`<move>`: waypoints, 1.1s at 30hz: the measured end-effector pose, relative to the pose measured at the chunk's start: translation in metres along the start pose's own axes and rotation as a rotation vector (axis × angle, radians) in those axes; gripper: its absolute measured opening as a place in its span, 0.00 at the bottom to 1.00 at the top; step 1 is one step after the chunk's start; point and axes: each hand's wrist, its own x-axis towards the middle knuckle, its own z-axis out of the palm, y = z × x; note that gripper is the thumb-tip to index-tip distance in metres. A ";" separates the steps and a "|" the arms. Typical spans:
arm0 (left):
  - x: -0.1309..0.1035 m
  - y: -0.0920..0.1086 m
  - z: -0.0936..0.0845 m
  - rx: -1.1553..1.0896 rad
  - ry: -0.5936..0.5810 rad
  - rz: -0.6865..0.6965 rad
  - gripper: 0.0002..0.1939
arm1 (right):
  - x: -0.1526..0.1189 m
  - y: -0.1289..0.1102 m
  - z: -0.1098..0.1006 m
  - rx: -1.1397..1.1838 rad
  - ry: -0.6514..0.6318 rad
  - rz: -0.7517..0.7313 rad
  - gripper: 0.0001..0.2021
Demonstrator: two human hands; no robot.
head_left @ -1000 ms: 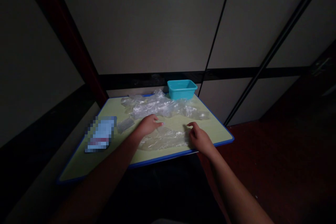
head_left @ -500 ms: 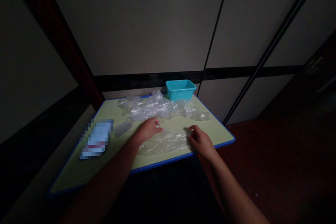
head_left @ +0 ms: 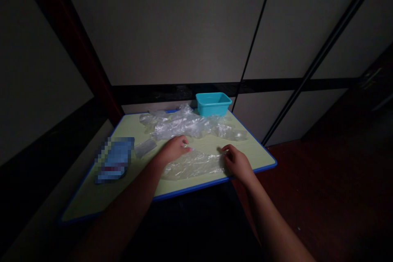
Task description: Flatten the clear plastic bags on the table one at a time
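A crumpled clear plastic bag (head_left: 193, 164) lies spread near the front edge of the table. My left hand (head_left: 176, 147) is closed at the bag's upper edge, thumb and fingertips pinching a bit of the film. At the bag's right end is my right hand (head_left: 238, 163), its fingers curled around the plastic; part of that grip is hidden behind the fingers. Beyond both hands, more crumpled clear plastic bags (head_left: 190, 125) stretch across the back of the table. A small folded grey-looking piece of plastic (head_left: 145, 147) rests left of my left hand.
A turquoise plastic basket (head_left: 214, 105) stands at the table's back right. On the left lies a blue packet (head_left: 115, 159), blurred by pixels. The pale green table (head_left: 260, 157) has a blue rim, with panelled cabinet doors (head_left: 184, 28) right behind it.
The view has shifted slightly. My right hand has moved a little to the right at the bag's end, while my left hand keeps almost the same place on its upper edge.
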 end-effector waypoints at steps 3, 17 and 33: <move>0.000 0.000 0.000 0.015 -0.006 0.006 0.13 | 0.002 -0.003 -0.001 -0.052 -0.001 0.023 0.12; -0.005 0.005 0.002 0.113 0.029 0.045 0.15 | 0.005 -0.017 -0.002 -0.316 -0.051 0.074 0.09; -0.070 0.067 0.030 0.358 -0.318 0.397 0.40 | 0.002 -0.019 -0.002 -0.325 -0.082 0.031 0.08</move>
